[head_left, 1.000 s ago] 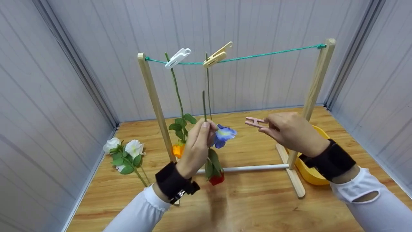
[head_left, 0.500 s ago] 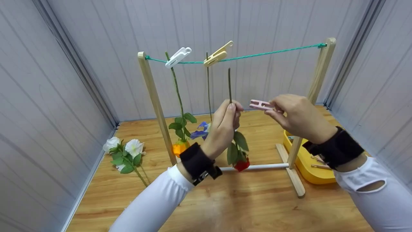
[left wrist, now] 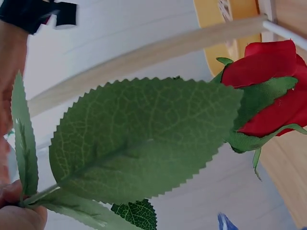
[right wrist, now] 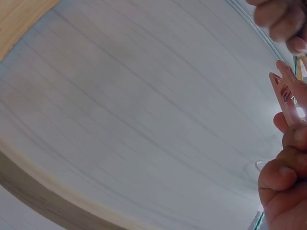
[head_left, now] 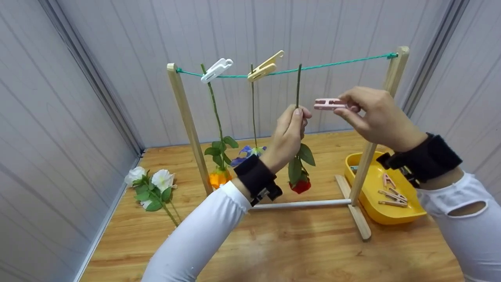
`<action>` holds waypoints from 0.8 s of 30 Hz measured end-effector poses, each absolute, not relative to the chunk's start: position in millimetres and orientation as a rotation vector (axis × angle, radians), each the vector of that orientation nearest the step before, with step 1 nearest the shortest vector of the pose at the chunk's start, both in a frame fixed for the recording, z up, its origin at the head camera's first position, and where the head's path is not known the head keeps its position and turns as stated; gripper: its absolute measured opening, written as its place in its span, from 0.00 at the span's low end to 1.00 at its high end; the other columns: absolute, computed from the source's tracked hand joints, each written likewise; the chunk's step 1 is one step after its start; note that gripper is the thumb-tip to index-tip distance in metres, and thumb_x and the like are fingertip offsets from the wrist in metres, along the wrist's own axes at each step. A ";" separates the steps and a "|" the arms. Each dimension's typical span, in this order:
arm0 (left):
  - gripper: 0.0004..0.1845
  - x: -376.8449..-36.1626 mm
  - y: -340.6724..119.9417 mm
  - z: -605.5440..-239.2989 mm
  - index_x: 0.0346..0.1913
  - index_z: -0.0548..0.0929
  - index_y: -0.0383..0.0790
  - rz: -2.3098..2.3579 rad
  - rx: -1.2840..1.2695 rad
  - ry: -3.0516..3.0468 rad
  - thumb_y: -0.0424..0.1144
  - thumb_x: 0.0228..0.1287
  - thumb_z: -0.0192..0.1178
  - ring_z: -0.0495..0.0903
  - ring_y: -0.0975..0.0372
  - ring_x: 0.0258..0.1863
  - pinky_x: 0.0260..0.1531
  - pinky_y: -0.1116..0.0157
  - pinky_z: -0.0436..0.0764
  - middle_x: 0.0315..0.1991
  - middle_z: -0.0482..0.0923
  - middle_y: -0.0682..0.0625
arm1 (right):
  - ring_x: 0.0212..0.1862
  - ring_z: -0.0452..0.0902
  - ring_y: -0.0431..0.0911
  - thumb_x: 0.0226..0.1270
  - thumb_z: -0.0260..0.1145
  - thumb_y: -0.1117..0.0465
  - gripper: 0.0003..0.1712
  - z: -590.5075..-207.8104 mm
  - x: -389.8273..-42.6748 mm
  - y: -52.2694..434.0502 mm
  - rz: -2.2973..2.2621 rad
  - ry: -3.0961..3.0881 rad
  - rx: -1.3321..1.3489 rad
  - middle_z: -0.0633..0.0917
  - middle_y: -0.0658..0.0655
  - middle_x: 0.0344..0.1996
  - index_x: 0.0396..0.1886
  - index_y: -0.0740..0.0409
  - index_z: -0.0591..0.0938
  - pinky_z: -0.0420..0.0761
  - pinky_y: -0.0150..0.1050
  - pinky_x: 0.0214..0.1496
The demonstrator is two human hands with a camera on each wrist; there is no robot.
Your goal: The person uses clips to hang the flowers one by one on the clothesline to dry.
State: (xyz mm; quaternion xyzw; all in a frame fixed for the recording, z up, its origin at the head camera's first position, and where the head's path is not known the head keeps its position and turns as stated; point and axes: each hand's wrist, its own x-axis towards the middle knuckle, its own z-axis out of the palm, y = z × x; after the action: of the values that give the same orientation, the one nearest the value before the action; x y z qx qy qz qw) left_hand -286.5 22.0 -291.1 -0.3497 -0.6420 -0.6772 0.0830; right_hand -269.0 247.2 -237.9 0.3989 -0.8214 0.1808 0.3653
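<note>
My left hand point(head_left: 290, 131) pinches the stem of a red rose point(head_left: 300, 185), which hangs head down. The stem's upper end reaches the green line point(head_left: 336, 64) and overlaps it in the head view. In the left wrist view the rose point(left wrist: 268, 91) and its large green leaves point(left wrist: 144, 139) fill much of the picture. Just right of the stem and below the line, my right hand point(head_left: 375, 113) holds a pink clothespin point(head_left: 328, 104) by its handle end, its tip pointing left toward the stem. The same clothespin point(right wrist: 286, 91) shows at the right wrist view's edge.
A white clothespin point(head_left: 216, 71) and a yellow clothespin point(head_left: 262, 72) hold an orange flower point(head_left: 220, 178) and a blue flower point(head_left: 246, 153) on the line. White flowers point(head_left: 162, 180) lie at left. A yellow basin point(head_left: 375, 209) with several clothespins stands by the right post point(head_left: 370, 156).
My left hand has carried the rose up and to the right, bringing its stem to the line. My right hand has risen with the pink clothespin, uncovering more of the basin.
</note>
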 end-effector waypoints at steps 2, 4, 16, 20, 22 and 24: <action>0.18 -291.4 21.7 -290.8 0.49 0.73 0.30 -2.019 -1.023 -1.931 0.33 0.90 0.32 0.59 0.65 0.28 0.34 0.69 0.63 0.31 0.62 0.53 | 0.32 0.66 0.37 0.70 0.71 0.75 0.06 -230.1 -269.9 247.2 0.495 -2.100 1.031 0.82 0.62 0.30 0.42 0.74 0.83 0.65 0.23 0.36; 0.17 -296.4 20.9 -291.1 0.49 0.73 0.29 -2.014 -1.007 -1.944 0.33 0.90 0.32 0.59 0.65 0.28 0.34 0.69 0.63 0.31 0.61 0.53 | 0.32 0.64 0.36 0.71 0.71 0.75 0.06 -222.5 -270.1 246.2 0.502 -2.092 1.037 0.83 0.63 0.31 0.43 0.74 0.84 0.63 0.24 0.36; 0.17 -309.6 20.7 -289.7 0.49 0.74 0.32 -1.950 -0.964 -1.985 0.35 0.91 0.33 0.60 0.64 0.29 0.36 0.69 0.64 0.32 0.62 0.53 | 0.34 0.65 0.42 0.77 0.69 0.70 0.09 -178.6 -271.0 225.5 0.381 -2.033 1.053 0.81 0.67 0.31 0.45 0.75 0.84 0.61 0.28 0.41; 0.17 -311.4 20.9 -288.9 0.48 0.74 0.32 -1.952 -0.954 -1.977 0.35 0.91 0.33 0.61 0.65 0.29 0.36 0.69 0.64 0.31 0.63 0.53 | 0.35 0.69 0.48 0.80 0.67 0.67 0.11 -164.8 -272.9 216.5 0.345 -2.073 1.039 0.83 0.69 0.34 0.47 0.76 0.84 0.63 0.31 0.43; 0.17 -312.0 21.1 -288.5 0.49 0.74 0.32 -1.954 -0.947 -1.973 0.35 0.91 0.33 0.61 0.65 0.29 0.36 0.69 0.64 0.32 0.63 0.53 | 0.37 0.72 0.52 0.81 0.67 0.66 0.12 -158.4 -274.1 213.2 0.328 -2.114 1.028 0.84 0.69 0.36 0.48 0.76 0.84 0.66 0.33 0.44; 0.17 -312.2 21.5 -288.5 0.49 0.74 0.31 -1.952 -0.939 -1.976 0.34 0.91 0.33 0.61 0.65 0.29 0.36 0.69 0.64 0.32 0.63 0.53 | 0.39 0.75 0.56 0.82 0.66 0.65 0.13 -153.1 -275.6 210.9 0.315 -2.161 1.014 0.85 0.70 0.38 0.48 0.75 0.84 0.69 0.37 0.45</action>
State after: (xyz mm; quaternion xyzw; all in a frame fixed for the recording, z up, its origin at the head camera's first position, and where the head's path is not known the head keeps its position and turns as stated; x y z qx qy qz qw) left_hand -312.2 21.5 -288.5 -0.3186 -0.6702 -0.6622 0.1046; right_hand -275.6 210.9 -153.1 0.3931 -0.8379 0.1220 0.3586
